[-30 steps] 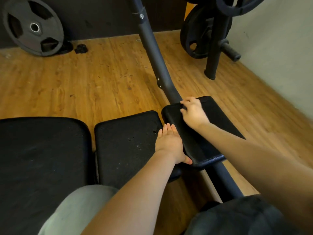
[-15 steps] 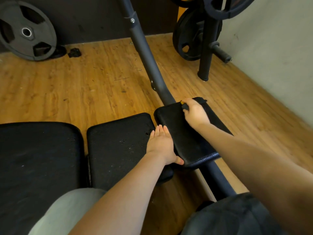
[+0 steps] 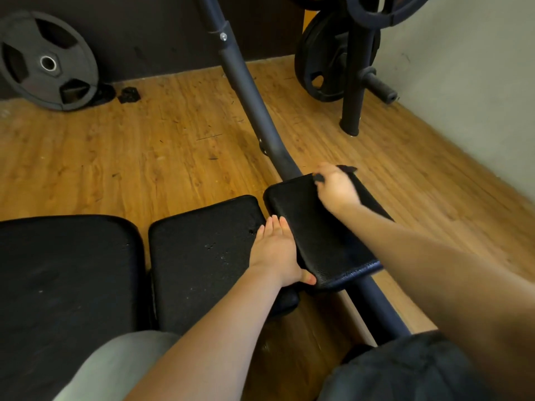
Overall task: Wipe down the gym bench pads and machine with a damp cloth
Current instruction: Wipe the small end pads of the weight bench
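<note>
Since a moment ago your right hand has slid from the near-left corner of the far pad toward its far edge, and a bit of black cloth now shows past your knuckles; your left hand has stayed put.

Nearest you, a grey-clad knee sits low on the left and a dark-clad one low on the right. Your left hand lies flat, fingers straight and together, on the right part of the middle pad, with the thumb tucked down at the near edge of the tilted pad beside it. To the left of the middle pad is the large bench pad, just apart from it.

Your right hand rests at the far end of the tilted pad, fingers curled round the black cloth, which pokes out at the knuckles and at the far edge; the hand is blurred, so the grip itself is hard to read. A dark frame tube runs from under that pad up and away across the wooden floor.

Farther off, a weight plate leans against the dark wall on the left, and another plate hangs on a black rack post on the right.
</note>
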Demonstrator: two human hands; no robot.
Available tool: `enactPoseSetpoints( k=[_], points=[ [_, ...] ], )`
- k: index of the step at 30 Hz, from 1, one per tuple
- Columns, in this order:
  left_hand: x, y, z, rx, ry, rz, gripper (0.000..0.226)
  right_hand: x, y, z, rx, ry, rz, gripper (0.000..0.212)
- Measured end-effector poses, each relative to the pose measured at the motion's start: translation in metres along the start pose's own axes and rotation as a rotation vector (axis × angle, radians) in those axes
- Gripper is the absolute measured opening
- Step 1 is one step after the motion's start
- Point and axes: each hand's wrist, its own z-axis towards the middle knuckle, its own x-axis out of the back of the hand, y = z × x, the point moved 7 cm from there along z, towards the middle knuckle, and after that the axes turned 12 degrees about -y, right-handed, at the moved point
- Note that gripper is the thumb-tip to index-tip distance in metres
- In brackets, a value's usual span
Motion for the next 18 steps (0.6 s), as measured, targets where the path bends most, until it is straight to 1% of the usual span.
enactPoseSetpoints(
  k=[3,5,7,8,9,11,12,13,14,15,18],
  points=[
    [0.001,0.001,0.001,0.000,0.005,0.000,0.133,-0.036,-0.047,-0.021,0.298,-0.100,-0.049,0.037],
    [0.000,0.000,0.001,0.001,0.006,0.000,0.133,-0.041,-0.043,-0.048,0.437,-0.195,-0.111,0.035],
    [-0.001,0.000,0.001,0.003,0.000,0.003,0.134,-0.027,-0.021,-0.065,0.503,-0.235,-0.178,0.036],
    [-0.001,-0.001,0.002,0.003,-0.003,0.004,0.134,-0.013,-0.006,-0.064,0.476,-0.209,-0.192,0.037],
    [-0.001,-0.001,0.002,0.002,-0.001,0.003,0.134,0.002,0.010,-0.057,0.400,-0.159,-0.188,0.039],
    [-0.001,-0.001,0.002,0.001,0.006,-0.008,0.134,0.024,0.034,-0.032,0.160,-0.066,-0.155,0.040],
    [0.000,-0.001,0.002,0.000,0.007,-0.013,0.134,0.026,0.035,-0.020,0.051,-0.045,-0.131,0.040],
    [-0.001,-0.001,0.003,-0.002,0.007,-0.015,0.134,0.023,0.028,-0.012,-0.010,-0.021,-0.102,0.040],
    [-0.001,-0.001,0.002,-0.003,0.009,-0.015,0.134,0.014,0.016,-0.006,-0.030,0.000,-0.074,0.040],
    [-0.001,-0.001,0.002,-0.003,0.010,-0.013,0.134,0.003,0.002,-0.002,-0.010,0.016,-0.048,0.040],
    [-0.001,-0.001,0.000,-0.003,0.015,0.000,0.133,-0.033,-0.047,-0.008,0.198,-0.035,-0.033,0.039]
  ],
)
